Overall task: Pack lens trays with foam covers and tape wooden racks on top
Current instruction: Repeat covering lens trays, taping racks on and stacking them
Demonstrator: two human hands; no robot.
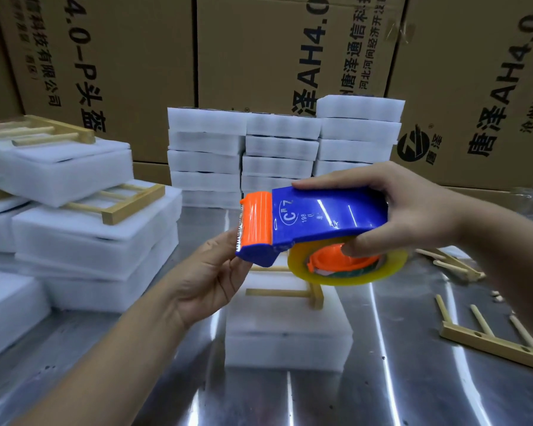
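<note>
1. The right hand (413,210) was clasped over the blue body of the tape dispenser (317,222), thumb pressing at the roll of yellowish tape (348,265) underneath.
2. The left hand (216,272) lay open, palm up, its fingertips touching the orange cutter end of the dispenser; whether it pinched a tape end could not be told.
3. Directly below both hands sat the foam-covered tray (286,327) with a wooden rack (290,292) on top, partly hidden by the dispenser.
4. The foam looked light, soft and easily dented, so pressing tape down gently at the edges seemed wise; the rack looked thin, stiff and likely to slide until taped, best steadied by its end bar.
5. The surface was a shiny metal table (413,379), probably slippery under the foam.
6. Left of the left hand were finished packs (74,229) with racks on top; beyond the hands stood stacked foam trays (277,149) and cardboard cartons (120,63); loose racks (486,336) lay right of the right hand.
</note>
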